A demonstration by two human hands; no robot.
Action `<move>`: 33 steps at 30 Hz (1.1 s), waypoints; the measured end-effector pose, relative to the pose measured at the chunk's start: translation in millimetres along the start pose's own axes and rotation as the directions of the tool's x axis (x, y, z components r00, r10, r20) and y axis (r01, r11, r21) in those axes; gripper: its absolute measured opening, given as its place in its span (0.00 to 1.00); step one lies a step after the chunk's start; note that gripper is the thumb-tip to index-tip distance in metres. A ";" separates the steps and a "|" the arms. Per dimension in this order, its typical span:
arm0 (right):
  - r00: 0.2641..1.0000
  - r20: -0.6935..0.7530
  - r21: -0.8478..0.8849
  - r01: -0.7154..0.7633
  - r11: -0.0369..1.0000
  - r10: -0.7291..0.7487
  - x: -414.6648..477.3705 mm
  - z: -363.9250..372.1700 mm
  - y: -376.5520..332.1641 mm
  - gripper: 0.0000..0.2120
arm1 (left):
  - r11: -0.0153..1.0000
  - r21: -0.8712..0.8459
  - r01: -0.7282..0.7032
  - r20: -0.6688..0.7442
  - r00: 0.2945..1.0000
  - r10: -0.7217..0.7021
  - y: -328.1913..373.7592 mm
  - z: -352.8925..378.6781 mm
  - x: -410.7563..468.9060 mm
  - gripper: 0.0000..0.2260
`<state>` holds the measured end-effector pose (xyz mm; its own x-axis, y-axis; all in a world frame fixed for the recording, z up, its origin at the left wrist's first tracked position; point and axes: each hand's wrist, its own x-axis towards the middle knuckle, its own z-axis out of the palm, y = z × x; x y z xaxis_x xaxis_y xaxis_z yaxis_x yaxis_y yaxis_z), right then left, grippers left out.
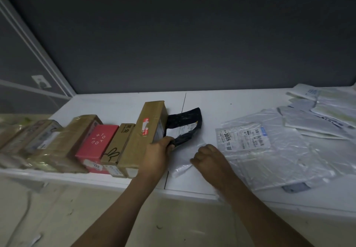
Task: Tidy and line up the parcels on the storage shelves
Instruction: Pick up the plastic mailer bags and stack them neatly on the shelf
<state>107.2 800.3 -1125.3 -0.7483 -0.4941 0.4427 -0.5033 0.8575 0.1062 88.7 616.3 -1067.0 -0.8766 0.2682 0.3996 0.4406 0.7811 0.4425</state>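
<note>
Left hand (159, 150): fingers curled round the near end of the black poly mailer (185, 121), gripping it just off the near right corner of the tall brown carton (148, 131).
Right hand (208, 155): knuckles up, fingers curled in on the pale grey poly mailer (181, 162), whose film lifts at the knuckles; fingertips hidden.
Hands together: close side by side but not touching, each on its own parcel.
Black poly mailer: lies on the shelf (212, 100), bent, its white label facing up, its left edge against the tall brown carton, its near end over the pale grey poly mailer.
Pale grey poly mailer: flat near the shelf's front edge, between the carton row and the clear mailers.
Carton row: left of the hands, side by side along the front edge; tall brown carton, then rabbit-marked carton (119, 144), red box (98, 144), taped brown carton (75, 139); further parcels at the far left are blurred.
Clear mailer (250, 141): right of the right hand, flat, label reading 3005 facing up, overlapping other film bags.
Far right pile (317, 108): loose pale mailers, lying askew and overlapping.
Wall (173, 35): dark grey, behind the shelf.
Wall socket (41, 81): white, at the far left.
</note>
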 end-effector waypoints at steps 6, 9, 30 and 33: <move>0.925 -0.329 0.208 -0.127 0.970 0.192 -19.1 -33.4 27.7 0.07 | 0.995 -0.098 -0.033 0.092 0.995 0.042 -13.0 12.4 -0.3 0.11; 0.778 -0.315 0.459 -0.376 0.805 0.543 -20.6 -67.6 37.9 0.12 | 0.984 -0.177 -0.013 0.194 0.980 0.048 -7.5 13.8 -5.9 0.12; 0.662 0.368 0.741 -0.633 0.224 0.653 -22.3 -102.8 48.0 0.16 | 0.704 -0.500 0.505 0.409 0.854 -0.322 44.8 -14.8 -4.7 0.15; 0.679 0.381 0.781 -0.600 0.174 0.627 -22.5 -102.7 48.5 0.15 | 0.615 -0.569 0.546 0.492 0.825 -0.278 52.1 -12.5 1.9 0.15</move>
<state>143.9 867.7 -1038.7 -0.9886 0.1478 0.0277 0.0236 0.3339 -0.9423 112.4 650.5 -1033.1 -0.9407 0.2820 -0.1885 -0.0981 0.3057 0.9470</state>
